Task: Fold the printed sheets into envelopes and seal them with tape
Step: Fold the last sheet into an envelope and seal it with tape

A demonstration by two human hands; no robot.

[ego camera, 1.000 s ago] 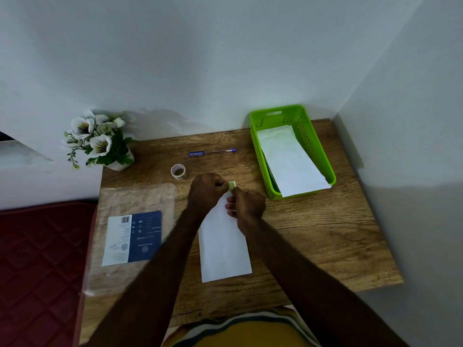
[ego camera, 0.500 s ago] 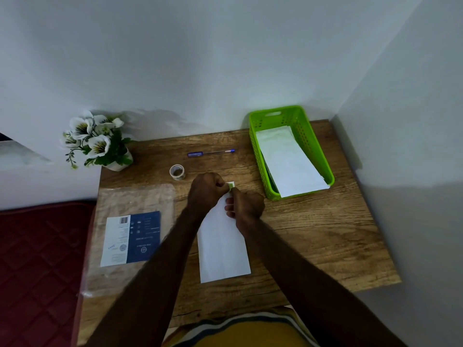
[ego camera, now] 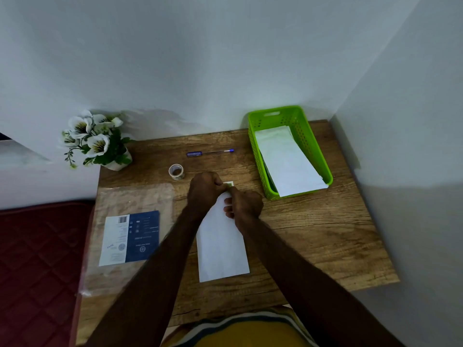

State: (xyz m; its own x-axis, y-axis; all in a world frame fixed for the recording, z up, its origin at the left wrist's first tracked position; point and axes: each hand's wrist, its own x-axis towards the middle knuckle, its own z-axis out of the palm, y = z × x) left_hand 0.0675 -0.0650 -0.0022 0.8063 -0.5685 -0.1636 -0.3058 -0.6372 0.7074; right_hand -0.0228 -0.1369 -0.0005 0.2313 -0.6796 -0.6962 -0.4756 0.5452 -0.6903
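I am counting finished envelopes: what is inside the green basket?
Inside the green perforated plastic basket lies white folded paper, one end over the near rim. Anything beneath it is covered.

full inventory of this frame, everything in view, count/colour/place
folded sheet: 1, white, table centre, far end under both hands
green-printed corner: 1, at the sheet's far end, between the hands
tape roll: 1, clear, left of the hands
pen: 1, blue, far centre
basket: 1, green, far right
white sheets: count unclear, in the basket
plastic sleeve: 1, clear with blue-white label, table left
flower pot: 1, white flowers, far left corner
table: 1, wood
left hand: curled, pinching the sheet's far end
right hand: curled, pinching the same end
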